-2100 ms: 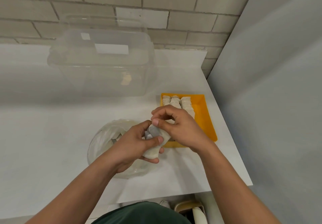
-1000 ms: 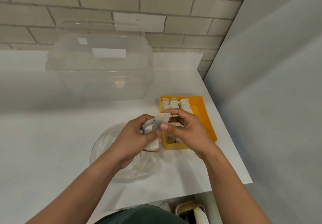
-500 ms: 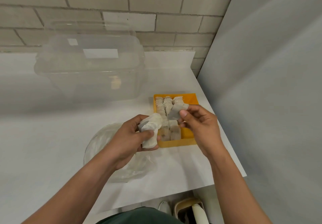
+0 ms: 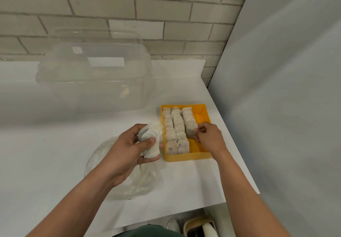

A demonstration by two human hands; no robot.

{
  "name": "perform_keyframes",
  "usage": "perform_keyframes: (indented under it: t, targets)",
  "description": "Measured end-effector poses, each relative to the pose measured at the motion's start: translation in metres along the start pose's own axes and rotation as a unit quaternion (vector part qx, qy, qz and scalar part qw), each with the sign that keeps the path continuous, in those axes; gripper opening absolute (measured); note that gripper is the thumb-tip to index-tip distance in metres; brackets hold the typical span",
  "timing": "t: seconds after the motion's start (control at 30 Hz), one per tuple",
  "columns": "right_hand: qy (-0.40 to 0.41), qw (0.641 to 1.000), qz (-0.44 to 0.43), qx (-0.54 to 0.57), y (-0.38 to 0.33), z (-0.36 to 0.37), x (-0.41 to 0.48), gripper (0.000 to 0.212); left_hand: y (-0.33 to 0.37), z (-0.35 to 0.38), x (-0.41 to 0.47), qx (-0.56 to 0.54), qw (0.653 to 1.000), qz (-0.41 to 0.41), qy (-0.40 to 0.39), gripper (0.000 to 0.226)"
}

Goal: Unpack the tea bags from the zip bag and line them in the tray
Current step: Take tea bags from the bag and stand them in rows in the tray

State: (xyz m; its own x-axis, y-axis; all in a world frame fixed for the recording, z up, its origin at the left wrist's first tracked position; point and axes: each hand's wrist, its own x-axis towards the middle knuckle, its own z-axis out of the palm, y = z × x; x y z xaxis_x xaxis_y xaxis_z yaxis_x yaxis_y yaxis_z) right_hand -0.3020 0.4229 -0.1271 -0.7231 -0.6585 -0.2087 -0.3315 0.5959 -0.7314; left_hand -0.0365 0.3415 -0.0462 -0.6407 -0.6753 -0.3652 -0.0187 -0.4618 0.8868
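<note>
One tray (image 4: 186, 157), three tea bag rows (image 4: 176, 124), one zip bag (image 4: 140, 183), one tub (image 4: 96, 82)

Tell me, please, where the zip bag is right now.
In the head view, the zip bag lies on the table beneath the left hand, just left of the tray.

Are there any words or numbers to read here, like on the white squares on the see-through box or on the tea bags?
No text can be read anywhere.
The white patches on the clear box: blank, no letters show.
The tea bags in the orange tray: plain, no print shows.
The zip bag: clear, no print shows.
</note>
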Motion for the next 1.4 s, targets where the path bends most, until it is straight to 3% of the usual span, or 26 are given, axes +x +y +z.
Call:
perform_keyframes:
  t: [0.3, 0.43, 0.57, 0.9, 1.1, 1.2, 1.27, 1.33, 1.4]
  targets:
    - [-0.009, 0.995, 0.023, -0.1, -0.001, 0.006, 0.003, 0.018, -0.006, 0.002, -0.001, -0.002, 1.0, -0.007, 0.0, 0.024]
    - [-0.027, 0.99, 0.035, -0.132, -0.003, 0.008, 0.004, 0.03, -0.006, 0.002, 0.0, -0.006, 1.0, -0.006, -0.002, 0.025]
    - [-0.026, 0.984, 0.036, -0.174, -0.003, 0.011, 0.005, 0.026, -0.005, 0.002, -0.001, -0.008, 1.0, -0.001, -0.003, 0.027]
    - [0.001, 0.978, 0.046, -0.202, 0.002, 0.02, 0.011, 0.027, -0.009, -0.001, -0.004, -0.018, 1.0, -0.001, -0.002, 0.025]
    - [-0.006, 0.973, 0.035, -0.228, -0.011, 0.013, 0.0, 0.041, -0.009, -0.002, -0.006, -0.021, 1.0, 0.002, -0.001, 0.025]
    - [0.024, 0.984, -0.051, -0.167, -0.029, -0.001, -0.022, 0.048, -0.009, -0.003, -0.008, -0.021, 1.0, 0.005, -0.001, 0.026]
    - [0.035, 0.993, -0.097, -0.059, -0.05, -0.008, -0.046, 0.037, -0.01, -0.004, -0.009, -0.026, 1.0, 0.013, 0.005, 0.027]
    - [-0.014, 0.991, -0.093, 0.095, -0.072, -0.009, -0.074, 0.014, -0.01, -0.003, -0.009, -0.038, 0.999, 0.027, 0.021, 0.026]
    - [-0.096, 0.971, -0.075, 0.207, -0.091, -0.008, -0.098, 0.018, -0.009, -0.001, -0.007, -0.059, 0.997, 0.04, 0.043, 0.023]
